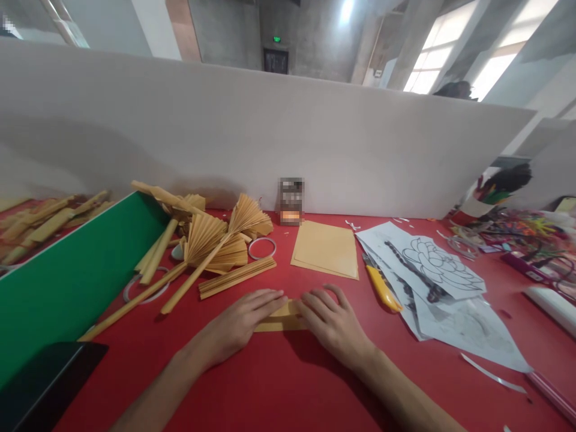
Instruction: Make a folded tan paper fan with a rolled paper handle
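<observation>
Here in a craft workshop, paper fans (204, 240), a yellow cutter (383, 289) and a flower drawing (443, 264) are lying before the white partition (270, 132), while grey walls (310, 39) are rising behind it.

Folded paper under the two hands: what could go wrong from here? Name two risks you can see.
The folded paper lies under the left hand and right hand, so uneven pressing might skew the fold.
The yellow knife lies loose to the right of the right hand, so a sideways sweep might knock it.
</observation>
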Demonstrator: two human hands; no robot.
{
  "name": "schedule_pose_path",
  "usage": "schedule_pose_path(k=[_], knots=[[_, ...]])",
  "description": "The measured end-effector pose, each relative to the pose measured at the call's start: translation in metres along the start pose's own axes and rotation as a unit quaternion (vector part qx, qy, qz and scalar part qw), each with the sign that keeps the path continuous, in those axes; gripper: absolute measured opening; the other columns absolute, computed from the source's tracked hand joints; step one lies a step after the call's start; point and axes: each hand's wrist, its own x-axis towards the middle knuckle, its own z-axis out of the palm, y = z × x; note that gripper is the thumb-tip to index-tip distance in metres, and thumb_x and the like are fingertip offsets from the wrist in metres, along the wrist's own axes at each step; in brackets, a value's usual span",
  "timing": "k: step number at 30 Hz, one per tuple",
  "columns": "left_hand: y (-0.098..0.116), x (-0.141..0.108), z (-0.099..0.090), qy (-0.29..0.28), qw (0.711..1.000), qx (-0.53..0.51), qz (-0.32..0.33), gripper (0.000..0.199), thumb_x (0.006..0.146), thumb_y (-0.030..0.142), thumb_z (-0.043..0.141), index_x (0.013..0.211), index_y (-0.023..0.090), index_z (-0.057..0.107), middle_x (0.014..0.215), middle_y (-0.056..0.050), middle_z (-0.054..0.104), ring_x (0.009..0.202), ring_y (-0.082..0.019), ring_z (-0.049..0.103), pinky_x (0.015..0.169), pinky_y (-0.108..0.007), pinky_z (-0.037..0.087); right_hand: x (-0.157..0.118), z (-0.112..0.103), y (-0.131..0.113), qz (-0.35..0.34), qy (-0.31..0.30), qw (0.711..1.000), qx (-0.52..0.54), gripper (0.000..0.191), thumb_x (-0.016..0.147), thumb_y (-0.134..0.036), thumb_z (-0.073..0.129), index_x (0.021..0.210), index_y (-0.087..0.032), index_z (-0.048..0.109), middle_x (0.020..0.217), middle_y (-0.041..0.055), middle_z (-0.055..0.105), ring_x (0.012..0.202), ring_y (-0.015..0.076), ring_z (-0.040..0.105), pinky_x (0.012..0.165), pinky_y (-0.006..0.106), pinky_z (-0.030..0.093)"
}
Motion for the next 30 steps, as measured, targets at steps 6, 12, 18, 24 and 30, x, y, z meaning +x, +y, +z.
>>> schedule_pose_path(k=[6, 12, 18, 24, 30], knots=[[0.005, 0.002, -0.005, -0.006, 0.996, 0.043, 0.072, 0.063, 0.105, 0.014, 0.047, 0.163, 0.035, 0.034, 0.163, 0.000, 0.047, 0.150, -0.023, 0.043, 0.126, -0.047, 0.036, -0.005, 0.001, 0.001, 0.010, 0.008, 1.000, -0.005, 0.039, 0.105, -0.012, 0.051, 0.142, -0.021, 0.057, 0.127, 0.0108, 0.072, 0.120, 0.0285, 0.061, 0.107, 0.050, 0.039], [0.006, 0.001, -0.002, 0.005, 0.992, 0.089, 0.090, 0.050, 0.108, 0.033, 0.052, 0.157, 0.033, 0.045, 0.160, -0.001, 0.052, 0.147, -0.023, 0.048, 0.126, -0.047, 0.036, -0.001, -0.003, 0.005, -0.033, -0.027, 0.999, 0.025, 0.033, 0.108, -0.013, 0.045, 0.138, -0.018, 0.059, 0.128, 0.0126, 0.071, 0.119, 0.0261, 0.062, 0.106, 0.048, 0.042], [0.010, 0.000, -0.001, 0.012, 0.988, 0.121, 0.095, 0.050, 0.108, 0.032, 0.052, 0.158, 0.030, 0.044, 0.158, -0.002, 0.054, 0.143, -0.025, 0.052, 0.121, -0.046, 0.041, 0.001, -0.007, 0.015, -0.055, -0.052, 0.991, 0.114, 0.034, 0.108, -0.035, 0.054, 0.138, -0.018, 0.058, 0.131, 0.0131, 0.070, 0.117, 0.0248, 0.064, 0.106, 0.045, 0.046], [0.017, 0.003, -0.008, 0.024, 0.987, 0.118, 0.110, 0.038, 0.109, 0.029, 0.051, 0.146, 0.026, 0.058, 0.153, -0.005, 0.060, 0.136, -0.024, 0.059, 0.114, -0.040, 0.046, -0.002, -0.007, 0.016, -0.059, -0.072, 0.986, 0.139, 0.024, 0.108, -0.033, 0.056, 0.126, -0.020, 0.064, 0.128, 0.0115, 0.071, 0.109, 0.0219, 0.068, 0.093, 0.037, 0.053], [0.018, 0.003, -0.009, 0.019, 0.991, 0.074, 0.113, 0.032, 0.109, 0.025, 0.050, 0.137, 0.025, 0.064, 0.150, -0.005, 0.063, 0.132, -0.023, 0.062, 0.114, -0.039, 0.048, -0.003, -0.017, 0.015, -0.040, -0.098, 0.979, 0.172, 0.019, 0.108, -0.028, 0.054, 0.122, -0.023, 0.067, 0.131, 0.0090, 0.069, 0.112, 0.0192, 0.067, 0.096, 0.035, 0.053]])
